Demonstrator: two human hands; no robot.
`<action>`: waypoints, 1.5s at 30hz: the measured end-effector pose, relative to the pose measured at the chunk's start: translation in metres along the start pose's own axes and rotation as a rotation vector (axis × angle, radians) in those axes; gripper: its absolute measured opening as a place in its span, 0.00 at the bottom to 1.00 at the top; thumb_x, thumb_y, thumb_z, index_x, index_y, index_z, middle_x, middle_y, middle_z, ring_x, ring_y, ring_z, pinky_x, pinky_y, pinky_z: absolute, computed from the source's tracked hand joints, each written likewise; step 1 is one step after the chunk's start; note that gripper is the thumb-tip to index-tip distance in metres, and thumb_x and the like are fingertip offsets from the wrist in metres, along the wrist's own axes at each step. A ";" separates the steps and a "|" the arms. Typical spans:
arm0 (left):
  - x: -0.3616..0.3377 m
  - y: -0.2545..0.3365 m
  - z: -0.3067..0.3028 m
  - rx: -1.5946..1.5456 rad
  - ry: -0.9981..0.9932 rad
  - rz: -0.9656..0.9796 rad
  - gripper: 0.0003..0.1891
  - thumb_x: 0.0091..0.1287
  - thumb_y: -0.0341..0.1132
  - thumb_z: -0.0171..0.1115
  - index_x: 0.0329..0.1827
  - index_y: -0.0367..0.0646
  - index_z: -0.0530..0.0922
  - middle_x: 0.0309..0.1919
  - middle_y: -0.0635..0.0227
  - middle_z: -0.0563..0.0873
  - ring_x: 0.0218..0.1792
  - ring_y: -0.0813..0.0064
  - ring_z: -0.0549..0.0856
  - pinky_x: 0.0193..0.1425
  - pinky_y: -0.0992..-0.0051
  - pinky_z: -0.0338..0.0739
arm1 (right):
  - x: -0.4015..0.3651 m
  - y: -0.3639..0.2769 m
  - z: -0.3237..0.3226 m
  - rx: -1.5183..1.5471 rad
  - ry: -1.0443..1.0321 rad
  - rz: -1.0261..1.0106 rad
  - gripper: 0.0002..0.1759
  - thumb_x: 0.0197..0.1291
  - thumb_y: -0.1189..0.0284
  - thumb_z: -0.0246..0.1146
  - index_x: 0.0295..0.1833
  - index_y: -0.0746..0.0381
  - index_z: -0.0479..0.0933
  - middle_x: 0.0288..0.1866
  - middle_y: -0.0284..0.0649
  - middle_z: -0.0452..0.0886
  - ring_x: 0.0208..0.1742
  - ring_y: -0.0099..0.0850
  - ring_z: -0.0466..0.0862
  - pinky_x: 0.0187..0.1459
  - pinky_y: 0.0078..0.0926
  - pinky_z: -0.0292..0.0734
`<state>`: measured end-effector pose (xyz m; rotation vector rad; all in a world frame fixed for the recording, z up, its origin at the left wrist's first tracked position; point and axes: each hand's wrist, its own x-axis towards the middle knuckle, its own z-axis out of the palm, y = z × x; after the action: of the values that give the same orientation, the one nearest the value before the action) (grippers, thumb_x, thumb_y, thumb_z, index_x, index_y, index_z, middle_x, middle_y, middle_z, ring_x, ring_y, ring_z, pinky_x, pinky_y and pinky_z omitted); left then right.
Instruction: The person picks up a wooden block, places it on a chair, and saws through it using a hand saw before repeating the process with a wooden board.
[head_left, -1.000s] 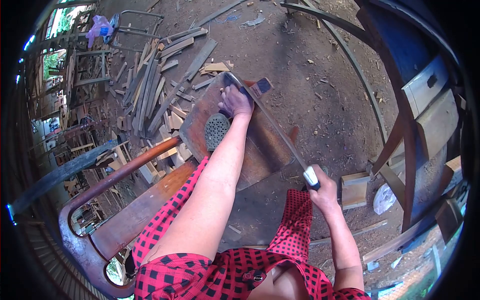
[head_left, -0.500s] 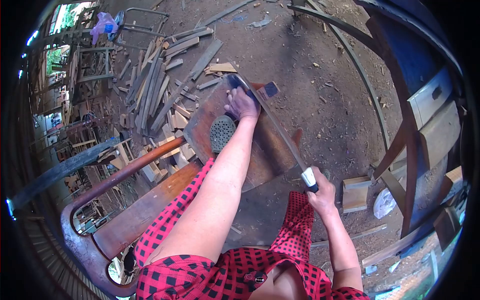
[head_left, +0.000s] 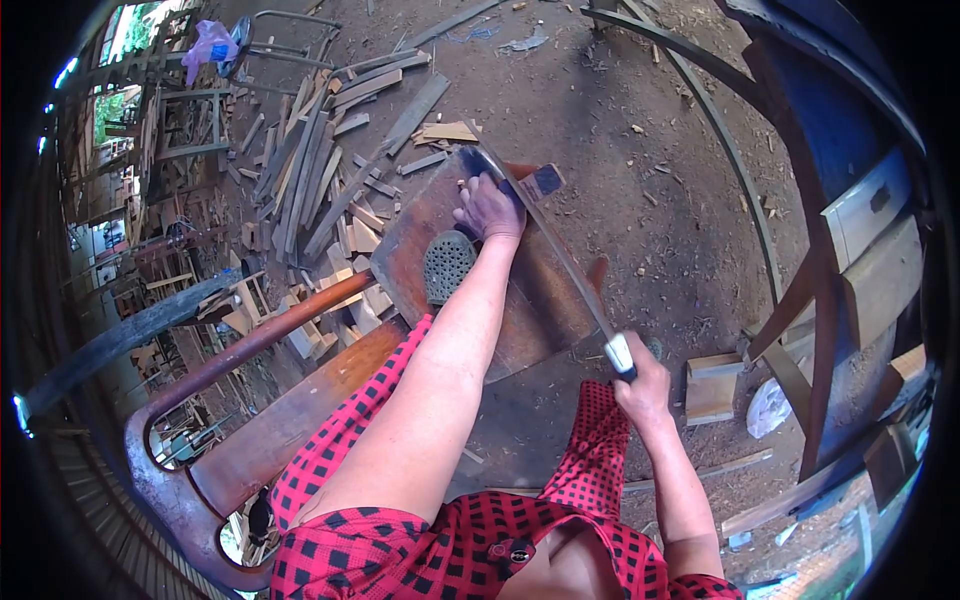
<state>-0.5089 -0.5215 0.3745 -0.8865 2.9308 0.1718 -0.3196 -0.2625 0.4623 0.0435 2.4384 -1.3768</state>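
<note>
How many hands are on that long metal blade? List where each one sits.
2. The left hand holds the far end of the long thin metal blade over the brown wooden board; the right hand grips its white-collared handle.

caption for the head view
Right hand grips a long metal blade; left hand holds its tip on a brown wooden board.

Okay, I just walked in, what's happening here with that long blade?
A seated person in red checked clothes has a long blade laid across a wooden board. The right hand grips the handle at the near end. The left hand presses on the far end; whether its fingers wrap the blade is unclear. A grey perforated shoe rests on the board beside that hand. Wood offcuts litter the dirt to the left.
</note>
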 end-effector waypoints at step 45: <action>-0.004 -0.007 0.011 -0.127 0.137 0.088 0.21 0.66 0.53 0.44 0.45 0.50 0.80 0.48 0.64 0.82 0.56 0.59 0.77 0.55 0.53 0.65 | -0.030 0.030 -0.015 0.120 -0.019 -0.081 0.37 0.36 0.81 0.61 0.61 0.64 0.73 0.47 0.52 0.82 0.49 0.49 0.84 0.49 0.37 0.80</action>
<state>-0.5009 -0.5237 0.3634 -0.8152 3.1186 0.3183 -0.2900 -0.2299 0.4532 -0.0398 2.3632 -1.5499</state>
